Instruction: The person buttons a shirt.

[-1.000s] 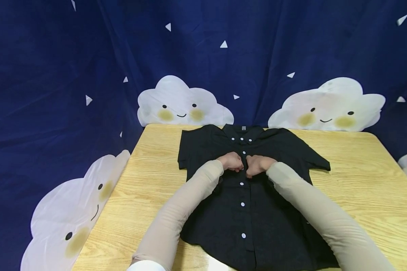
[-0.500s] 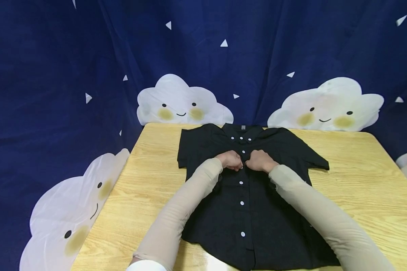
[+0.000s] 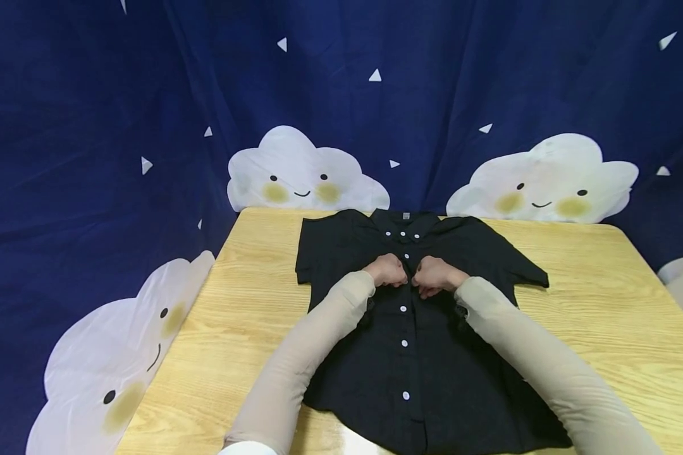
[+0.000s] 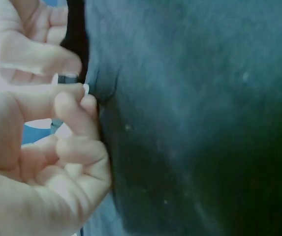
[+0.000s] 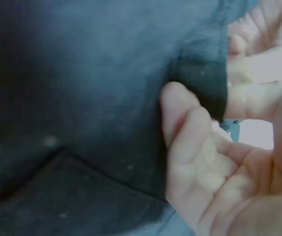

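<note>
**Left hand (image 3: 387,270) and right hand (image 3: 434,275) are meeting on a black shirt (image 3: 384,354)**

The two hands are handling what appears to be one button on the placket (image 3: 414,366); whether it is being fastened or undone, I am not able to tell. Doing this well is probably depending on a steady pinch: one hand should be keeping the button tipped edge-on while the other is holding the cloth taut beside it, pulling gently. A loosening grip would likely be letting the dark fabric slip.

In the left wrist view, the left fingertips (image 4: 74,113) are pinching together at the placket's edge, a white button (image 4: 86,89) sitting right against them. In the right wrist view, the right fingers (image 5: 187,142) are curling at the cloth, and a fold of shirt appears to be running between them and the thumb.

The shirt is lying front up on the tabletop (image 3: 250,265), its collar (image 3: 382,222) reaching the far edge, its short sleeves (image 3: 313,246) pointing toward the left and right edges. The row of buttons (image 3: 404,343) is running down its middle, and the hands are working just below the collar.
</note>
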A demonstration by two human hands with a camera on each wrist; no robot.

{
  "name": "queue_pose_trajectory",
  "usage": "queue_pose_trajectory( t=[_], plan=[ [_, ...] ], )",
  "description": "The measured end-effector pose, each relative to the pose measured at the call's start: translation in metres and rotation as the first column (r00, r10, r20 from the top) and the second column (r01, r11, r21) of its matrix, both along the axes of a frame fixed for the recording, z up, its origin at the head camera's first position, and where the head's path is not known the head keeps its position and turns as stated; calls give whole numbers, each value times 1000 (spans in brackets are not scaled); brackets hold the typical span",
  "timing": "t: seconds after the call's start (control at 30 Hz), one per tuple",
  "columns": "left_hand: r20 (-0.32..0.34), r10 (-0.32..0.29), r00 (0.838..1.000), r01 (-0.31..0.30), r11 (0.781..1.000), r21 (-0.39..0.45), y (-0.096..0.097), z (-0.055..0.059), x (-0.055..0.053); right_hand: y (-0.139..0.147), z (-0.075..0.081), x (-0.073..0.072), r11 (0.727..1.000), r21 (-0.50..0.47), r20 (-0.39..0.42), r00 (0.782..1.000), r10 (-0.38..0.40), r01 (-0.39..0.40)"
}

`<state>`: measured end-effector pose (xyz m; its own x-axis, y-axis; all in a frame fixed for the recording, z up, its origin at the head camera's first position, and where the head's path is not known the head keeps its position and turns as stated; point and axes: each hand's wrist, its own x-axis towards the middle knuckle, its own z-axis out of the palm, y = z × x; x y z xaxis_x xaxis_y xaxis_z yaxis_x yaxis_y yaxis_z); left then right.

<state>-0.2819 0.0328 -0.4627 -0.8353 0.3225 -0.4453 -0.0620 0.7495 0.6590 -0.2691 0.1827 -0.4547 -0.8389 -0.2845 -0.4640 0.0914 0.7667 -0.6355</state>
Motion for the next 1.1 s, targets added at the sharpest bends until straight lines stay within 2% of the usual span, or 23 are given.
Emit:
queue_pose_trajectory(
  t=[0.1,0.3,0.47,0.77,0.83,0.87,0.97,1.07,1.1],
  plan=[
    [-14,29,999,-29,1000,8,1,-2,3,-1,-5,1,1000,-20,-8,1000,-19,19],
    [43,88,995,-93,988,122,3,-6,7,1,-6,2,996,-87,-5,1000,-27,26],
    [39,116,993,-121,976,181,3,-8,10,5,-9,1,986,-164,9,999,-41,41],
    [57,150,987,-158,973,168,5,-8,12,7,-14,-2,974,-221,41,998,-51,58],
    [60,151,987,-159,973,167,6,-7,13,8,-13,-3,974,-222,38,999,-36,43],
    [66,145,987,-154,973,173,6,-12,9,8,-13,-3,974,-223,37,999,-28,36],
    [73,155,985,-166,971,172,6,-11,8,8,-12,-5,974,-224,45,999,-7,17],
    [71,175,982,-186,964,189,6,-11,8,8,-13,-7,971,-240,78,997,1,18],
    [66,188,980,-198,961,191,6,-6,12,9,-13,-7,967,-253,100,995,-5,30]
  ],
)
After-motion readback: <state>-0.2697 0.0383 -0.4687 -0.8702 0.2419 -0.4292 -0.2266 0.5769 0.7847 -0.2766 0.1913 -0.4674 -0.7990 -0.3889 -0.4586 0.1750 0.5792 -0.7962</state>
